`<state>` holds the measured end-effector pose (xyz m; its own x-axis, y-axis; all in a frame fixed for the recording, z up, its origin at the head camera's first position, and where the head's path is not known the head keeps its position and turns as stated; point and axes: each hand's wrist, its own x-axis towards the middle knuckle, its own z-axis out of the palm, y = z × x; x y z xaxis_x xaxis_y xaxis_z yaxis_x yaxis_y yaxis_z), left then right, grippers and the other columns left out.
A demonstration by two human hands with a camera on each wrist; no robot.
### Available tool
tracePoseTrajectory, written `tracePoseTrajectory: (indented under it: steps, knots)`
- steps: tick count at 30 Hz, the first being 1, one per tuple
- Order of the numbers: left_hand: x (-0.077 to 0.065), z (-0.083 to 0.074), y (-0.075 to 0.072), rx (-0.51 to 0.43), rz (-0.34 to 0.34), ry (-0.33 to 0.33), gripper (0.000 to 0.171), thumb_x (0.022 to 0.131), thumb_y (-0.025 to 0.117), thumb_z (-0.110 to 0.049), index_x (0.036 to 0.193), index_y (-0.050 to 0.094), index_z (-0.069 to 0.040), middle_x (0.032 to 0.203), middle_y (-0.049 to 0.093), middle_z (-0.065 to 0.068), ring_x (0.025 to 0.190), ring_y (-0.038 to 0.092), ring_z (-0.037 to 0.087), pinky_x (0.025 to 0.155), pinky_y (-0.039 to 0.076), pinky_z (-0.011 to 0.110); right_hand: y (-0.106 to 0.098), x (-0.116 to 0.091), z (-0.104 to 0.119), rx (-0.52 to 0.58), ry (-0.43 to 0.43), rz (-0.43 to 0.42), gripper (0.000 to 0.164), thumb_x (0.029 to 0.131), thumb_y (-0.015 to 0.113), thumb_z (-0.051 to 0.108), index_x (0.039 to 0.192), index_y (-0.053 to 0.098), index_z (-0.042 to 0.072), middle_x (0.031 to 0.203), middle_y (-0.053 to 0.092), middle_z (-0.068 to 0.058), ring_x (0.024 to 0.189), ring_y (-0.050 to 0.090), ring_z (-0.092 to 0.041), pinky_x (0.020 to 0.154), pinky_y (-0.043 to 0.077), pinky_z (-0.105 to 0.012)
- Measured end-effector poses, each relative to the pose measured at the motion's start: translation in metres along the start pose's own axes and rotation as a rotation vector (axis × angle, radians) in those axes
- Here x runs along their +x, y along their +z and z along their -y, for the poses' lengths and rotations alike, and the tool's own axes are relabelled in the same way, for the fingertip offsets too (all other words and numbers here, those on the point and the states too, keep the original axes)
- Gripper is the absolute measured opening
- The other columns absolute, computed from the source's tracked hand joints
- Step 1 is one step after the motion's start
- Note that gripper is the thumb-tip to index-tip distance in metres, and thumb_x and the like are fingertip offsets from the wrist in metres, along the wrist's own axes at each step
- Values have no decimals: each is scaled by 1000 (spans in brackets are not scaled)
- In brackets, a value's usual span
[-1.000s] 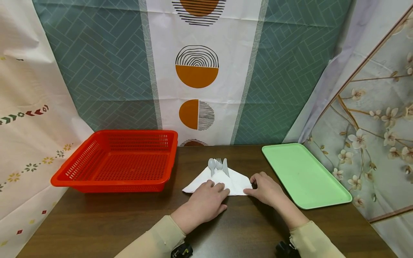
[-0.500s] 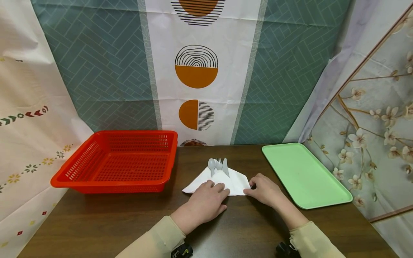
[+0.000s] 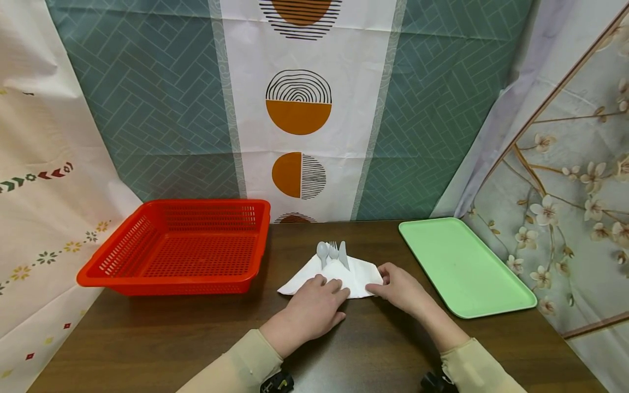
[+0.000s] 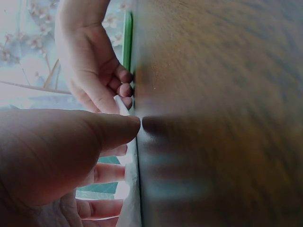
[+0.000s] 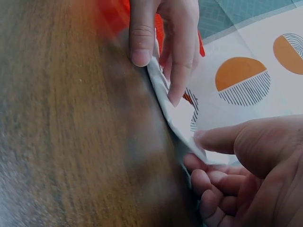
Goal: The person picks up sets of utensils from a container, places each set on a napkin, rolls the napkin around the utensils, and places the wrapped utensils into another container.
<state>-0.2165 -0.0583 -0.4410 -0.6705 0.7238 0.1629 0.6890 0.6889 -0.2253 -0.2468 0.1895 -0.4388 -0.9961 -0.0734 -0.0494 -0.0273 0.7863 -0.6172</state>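
Observation:
A folded white napkin [image 3: 363,275] lies on the table, with a grey spoon [image 3: 322,252], a fork [image 3: 333,251] and a knife [image 3: 343,254] poking out of its top; their lower parts are hidden under the fold. My left hand [image 3: 314,305] presses on the napkin's near edge with outstretched fingers. At the napkin's right corner my right hand [image 3: 400,286] pinches the edge between thumb and fingers. In the right wrist view the right thumb lies on top of the napkin [image 5: 177,113], with curled fingers beneath it.
To the left stands a red perforated basket [image 3: 167,278]. A light green tray [image 3: 469,267] lies to the right, near the right hand. Printed cloths [image 3: 182,109] hang behind and at both sides of the wooden table [image 3: 196,338].
My right hand has shifted slightly left, bringing the napkin's right corner up and inward a little. The left hand, cutlery, basket and tray stay in place.

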Motion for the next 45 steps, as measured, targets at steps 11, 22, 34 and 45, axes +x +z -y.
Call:
tracePoseTrajectory:
  steps: [11, 22, 34, 45]
  knots:
    - [0, -1, 1, -1, 5, 1, 44, 103, 77, -48, 138, 71, -22, 131, 70, 0, 110, 67, 25, 99, 54, 38, 8, -3, 1, 348, 78, 30, 45, 94, 88, 19, 126, 64, -4, 81, 67, -8, 64, 63, -20, 55, 52, -32]
    - [-1, -1, 0, -16, 5, -7, 44, 103, 77, -47, 138, 71, -22, 129, 70, 0, 110, 66, 26, 98, 55, 38, 14, -10, 7, 230, 26, 49, 20, 95, 87, 21, 96, 71, 9, 68, 61, -4, 55, 53, -18, 51, 46, -32]
    - [-1, 0, 0, -14, -20, -4, 43, 102, 78, -47, 136, 72, -22, 127, 71, -1, 108, 67, 26, 97, 55, 39, 18, -14, 15, 130, -46, -19, 20, 98, 83, 18, 87, 67, 15, 72, 63, 1, 56, 61, -17, 57, 51, -34]
    - [0, 1, -1, -16, -15, -5, 44, 102, 78, -47, 137, 71, -21, 127, 70, -1, 107, 66, 26, 97, 55, 38, 22, -14, 22, 101, -150, -112, 15, 96, 87, 14, 88, 74, 15, 82, 67, 6, 76, 58, -15, 72, 49, -34]
